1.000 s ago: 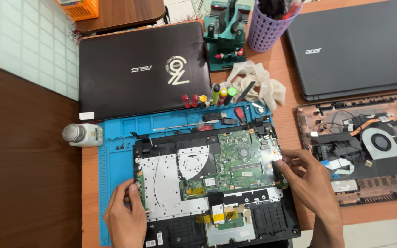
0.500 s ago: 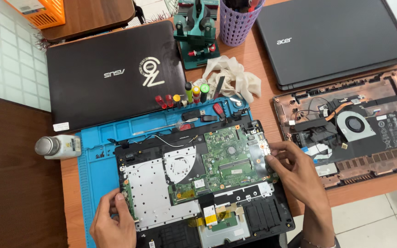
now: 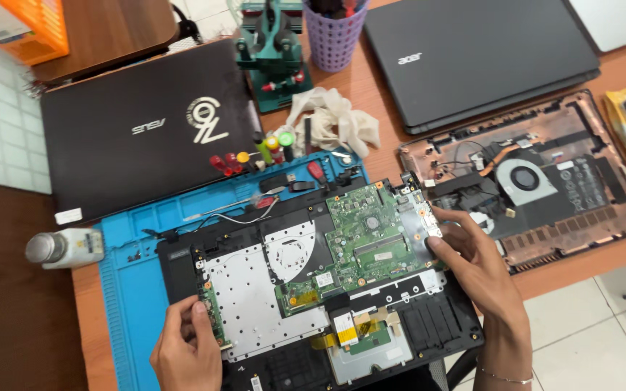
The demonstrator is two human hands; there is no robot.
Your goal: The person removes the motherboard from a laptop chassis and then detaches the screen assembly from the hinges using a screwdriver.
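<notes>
An opened black laptop base (image 3: pixel 429 322) lies on a blue work mat (image 3: pixel 128 289). Inside it sits a green motherboard (image 3: pixel 360 235) beside a silver metal plate (image 3: pixel 255 304). My right hand (image 3: pixel 476 264) grips the motherboard's right edge, thumb on top of the board. My left hand (image 3: pixel 186 347) holds the left edge of the board assembly at a small green strip, fingers curled over the rim.
A second opened laptop base with a fan (image 3: pixel 527 181) lies to the right. Two closed black laptops (image 3: pixel 153 123) (image 3: pixel 472 54) sit behind. Screwdrivers (image 3: pixel 230 163), a cloth (image 3: pixel 331 119), a purple tool cup (image 3: pixel 335 32), a green stand (image 3: pixel 273 51) and a small bottle (image 3: pixel 67 247) surround the mat.
The view has shifted, so everything sits further right and lower in frame. Both hands stay on the board's edges; the right side of the motherboard looks slightly raised.
</notes>
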